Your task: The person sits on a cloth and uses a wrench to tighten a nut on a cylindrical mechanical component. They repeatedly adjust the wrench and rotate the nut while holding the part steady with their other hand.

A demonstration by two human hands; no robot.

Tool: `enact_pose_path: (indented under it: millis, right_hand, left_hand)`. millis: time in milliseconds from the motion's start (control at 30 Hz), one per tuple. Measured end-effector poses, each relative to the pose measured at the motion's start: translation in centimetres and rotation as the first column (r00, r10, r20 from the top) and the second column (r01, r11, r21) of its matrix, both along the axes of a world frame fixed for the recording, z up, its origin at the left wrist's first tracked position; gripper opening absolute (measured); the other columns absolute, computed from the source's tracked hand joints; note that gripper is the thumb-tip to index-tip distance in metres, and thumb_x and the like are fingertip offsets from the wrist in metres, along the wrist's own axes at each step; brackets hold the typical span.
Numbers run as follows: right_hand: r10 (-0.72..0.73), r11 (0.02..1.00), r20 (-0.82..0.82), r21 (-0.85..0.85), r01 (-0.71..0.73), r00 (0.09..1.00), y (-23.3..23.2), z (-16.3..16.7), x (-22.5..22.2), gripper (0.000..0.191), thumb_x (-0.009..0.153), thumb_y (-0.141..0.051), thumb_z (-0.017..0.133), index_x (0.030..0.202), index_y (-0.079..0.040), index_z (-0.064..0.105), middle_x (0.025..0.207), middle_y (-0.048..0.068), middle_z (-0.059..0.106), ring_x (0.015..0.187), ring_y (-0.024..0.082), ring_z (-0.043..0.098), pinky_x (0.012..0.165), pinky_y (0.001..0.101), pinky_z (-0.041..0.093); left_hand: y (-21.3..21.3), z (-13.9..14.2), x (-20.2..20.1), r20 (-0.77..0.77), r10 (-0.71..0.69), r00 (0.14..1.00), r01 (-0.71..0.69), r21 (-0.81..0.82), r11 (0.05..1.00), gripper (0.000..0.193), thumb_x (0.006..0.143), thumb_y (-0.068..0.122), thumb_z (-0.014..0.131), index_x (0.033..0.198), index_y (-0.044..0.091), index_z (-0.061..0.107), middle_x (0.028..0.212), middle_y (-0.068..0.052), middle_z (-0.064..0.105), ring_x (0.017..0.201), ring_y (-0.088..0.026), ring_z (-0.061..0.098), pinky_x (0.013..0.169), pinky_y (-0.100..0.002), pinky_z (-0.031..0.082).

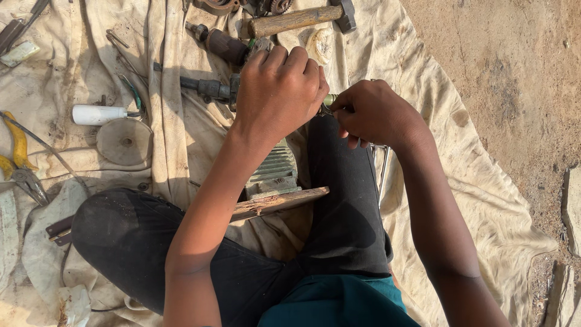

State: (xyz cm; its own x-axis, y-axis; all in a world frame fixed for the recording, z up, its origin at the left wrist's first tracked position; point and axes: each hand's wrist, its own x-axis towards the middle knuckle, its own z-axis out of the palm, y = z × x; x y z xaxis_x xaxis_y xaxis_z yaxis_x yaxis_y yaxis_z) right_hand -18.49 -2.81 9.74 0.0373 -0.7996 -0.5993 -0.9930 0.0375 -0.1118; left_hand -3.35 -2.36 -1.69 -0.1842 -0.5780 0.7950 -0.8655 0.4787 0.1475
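I am clenching my left hand (279, 91) into a fist over a small metal part (328, 100) (mostly hidden), while my right hand (374, 114) is pinching it from three o'clock, above my knee.

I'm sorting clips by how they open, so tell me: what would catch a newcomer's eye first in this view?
The two hands meeting at the centre: the left hand fisted over a small greenish metal part, the right hand pinching it from the other side, above dark-trousered crossed legs. Around them a stained cloth carries tools: a wooden-handled hammer at top, yellow-handled pliers at far left, a white tube beside a round disc.
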Motion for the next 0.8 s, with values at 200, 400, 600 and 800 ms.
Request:
enact_pose_path:
  millis: [200,400,600,800]
  right_hand:
    - [0.058,0.994,-0.043,-0.095,-0.062,0.997,-0.1,-1.5,-0.3,0.02,0.096,-0.012,0.061,0.095,-0.001,0.077,0.074,0.011,0.076,0.064,0.018,0.075,0.061,0.0344,0.062]
    - [0.145,0.804,0.12,-0.592,-0.046,0.982,6.0,-7.8,-1.9,0.016,0.088,-0.008,0.065,0.1,0.003,0.063,0.076,0.024,0.069,0.069,0.042,0.069,0.062,0.0496,0.055]
    - [0.297,0.655,0.391,-0.748,0.112,0.871,8.1,-17.0,-3.1,0.028,0.102,0.003,0.053,0.127,0.003,0.041,0.092,0.027,0.065,0.074,0.043,0.067,0.059,0.0474,0.052]
    - [0.227,0.754,0.61,-0.603,0.259,0.759,7.3,-18.6,-3.5,0.01,0.104,0.0,0.049,0.113,0.0,0.045,0.081,0.016,0.061,0.072,0.033,0.063,0.065,0.04,0.05]
  left_hand:
    - [-0.1,0.0,0.1,0.004,-0.005,1.0,0.005,-0.002,1.0,0.027,0.092,0.025,0.077,0.072,0.006,0.073,0.07,-0.004,0.064,0.064,-0.016,0.063,0.06,-0.03,0.05]
    - [0.0,0.0,0.1,0.004,0.008,1.0,-0.008,-0.02,1.0,0.026,0.09,0.024,0.076,0.072,0.006,0.073,0.07,-0.004,0.064,0.065,-0.016,0.063,0.061,-0.03,0.051]
    - [-0.1,-0.2,0.4,-0.016,-0.013,1.0,0.013,-0.028,1.0,0.024,0.091,0.023,0.077,0.073,0.007,0.074,0.07,-0.004,0.064,0.065,-0.014,0.062,0.06,-0.028,0.049]
    - [0.1,0.2,0.9,-0.048,-0.025,0.999,0.024,-0.017,1.0,0.022,0.09,0.018,0.076,0.071,0.007,0.074,0.068,-0.003,0.063,0.063,-0.014,0.059,0.056,-0.029,0.046]
